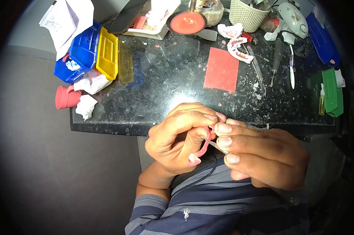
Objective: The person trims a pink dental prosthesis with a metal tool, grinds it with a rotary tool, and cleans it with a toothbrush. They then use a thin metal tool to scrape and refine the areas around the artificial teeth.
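Note:
My left hand [176, 135] is closed around a curved pink denture piece [203, 149], with a pale tooth-like bit at its lower end. Fingers cover much of its upper part. From the other side, my right hand [265, 154] grips a thin metal blade [215, 145], whose tip meets the inner side of the pink piece or lies very close to it. Most of this tool is hidden in the right hand. Both hands are together in front of the table's near edge, fingertips almost touching.
On the black table [157, 86] lie a pink wax sheet [221, 71], a dental model with teeth [239, 51], a long metal tool [257, 66] and a toothbrush [292, 68]. A pan of red wax [187, 22] stands behind. Bins [107, 53] and a mug [66, 97] sit left.

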The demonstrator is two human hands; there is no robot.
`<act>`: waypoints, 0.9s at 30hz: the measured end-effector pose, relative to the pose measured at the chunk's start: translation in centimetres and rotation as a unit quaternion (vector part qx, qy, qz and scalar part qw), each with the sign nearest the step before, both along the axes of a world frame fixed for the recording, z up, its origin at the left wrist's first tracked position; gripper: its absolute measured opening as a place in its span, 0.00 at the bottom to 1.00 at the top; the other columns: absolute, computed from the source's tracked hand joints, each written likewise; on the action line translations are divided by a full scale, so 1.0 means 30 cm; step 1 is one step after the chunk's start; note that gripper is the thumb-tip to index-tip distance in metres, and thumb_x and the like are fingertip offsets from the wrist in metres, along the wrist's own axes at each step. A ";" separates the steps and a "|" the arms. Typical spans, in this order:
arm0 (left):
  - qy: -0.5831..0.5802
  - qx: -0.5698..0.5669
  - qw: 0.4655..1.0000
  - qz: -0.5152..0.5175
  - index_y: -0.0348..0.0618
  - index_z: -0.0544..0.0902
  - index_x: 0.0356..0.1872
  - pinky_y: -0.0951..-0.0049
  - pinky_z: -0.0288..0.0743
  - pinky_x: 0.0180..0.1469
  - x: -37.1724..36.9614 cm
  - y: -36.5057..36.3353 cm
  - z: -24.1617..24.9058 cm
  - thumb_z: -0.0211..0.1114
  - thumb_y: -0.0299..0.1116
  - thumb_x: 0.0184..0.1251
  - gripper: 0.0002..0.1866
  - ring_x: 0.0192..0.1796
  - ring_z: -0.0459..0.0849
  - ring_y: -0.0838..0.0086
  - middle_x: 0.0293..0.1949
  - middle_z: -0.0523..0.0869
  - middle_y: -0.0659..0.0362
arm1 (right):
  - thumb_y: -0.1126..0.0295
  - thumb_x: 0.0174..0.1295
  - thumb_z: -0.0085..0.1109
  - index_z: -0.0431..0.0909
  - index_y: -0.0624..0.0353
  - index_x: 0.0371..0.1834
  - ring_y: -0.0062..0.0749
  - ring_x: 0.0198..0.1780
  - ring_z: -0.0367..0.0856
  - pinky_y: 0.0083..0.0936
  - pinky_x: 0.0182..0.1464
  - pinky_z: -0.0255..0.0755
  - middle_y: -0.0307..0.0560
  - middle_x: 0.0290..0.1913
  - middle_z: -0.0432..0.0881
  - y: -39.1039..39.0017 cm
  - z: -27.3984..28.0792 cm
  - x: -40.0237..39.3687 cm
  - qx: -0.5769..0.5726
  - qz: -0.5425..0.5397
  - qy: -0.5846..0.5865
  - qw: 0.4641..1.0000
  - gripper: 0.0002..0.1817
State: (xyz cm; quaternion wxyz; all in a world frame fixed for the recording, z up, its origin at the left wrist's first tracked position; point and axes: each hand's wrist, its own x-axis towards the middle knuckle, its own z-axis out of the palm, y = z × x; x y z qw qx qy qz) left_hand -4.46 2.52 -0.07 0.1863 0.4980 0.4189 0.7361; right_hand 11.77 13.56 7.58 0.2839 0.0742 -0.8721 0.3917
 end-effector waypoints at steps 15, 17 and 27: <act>0.096 -0.018 0.992 0.083 0.30 0.81 0.42 0.67 0.80 0.44 -0.007 0.002 0.021 0.66 0.21 0.66 0.07 0.37 0.86 0.63 0.35 0.87 0.47 | 0.56 0.73 0.51 0.71 0.60 0.45 0.52 0.42 0.88 0.45 0.49 0.84 0.68 0.39 0.84 0.025 -0.034 0.017 -0.095 -0.025 0.051 0.994 0.16; 0.113 -0.016 0.988 0.100 0.31 0.80 0.43 0.66 0.80 0.44 -0.009 0.000 0.025 0.66 0.21 0.65 0.07 0.37 0.86 0.63 0.35 0.87 0.48 | 0.57 0.73 0.51 0.72 0.59 0.44 0.50 0.41 0.88 0.44 0.48 0.85 0.66 0.38 0.84 0.019 -0.033 0.004 -0.067 -0.033 0.062 0.995 0.15; 0.178 -0.022 0.976 0.126 0.31 0.76 0.46 0.67 0.82 0.42 -0.013 -0.011 0.024 0.64 0.22 0.68 0.09 0.40 0.85 0.64 0.39 0.83 0.45 | 0.63 0.72 0.56 0.74 0.68 0.42 0.52 0.45 0.87 0.49 0.53 0.81 0.60 0.38 0.83 -0.062 -0.108 -0.003 -0.480 -0.047 0.016 0.876 0.15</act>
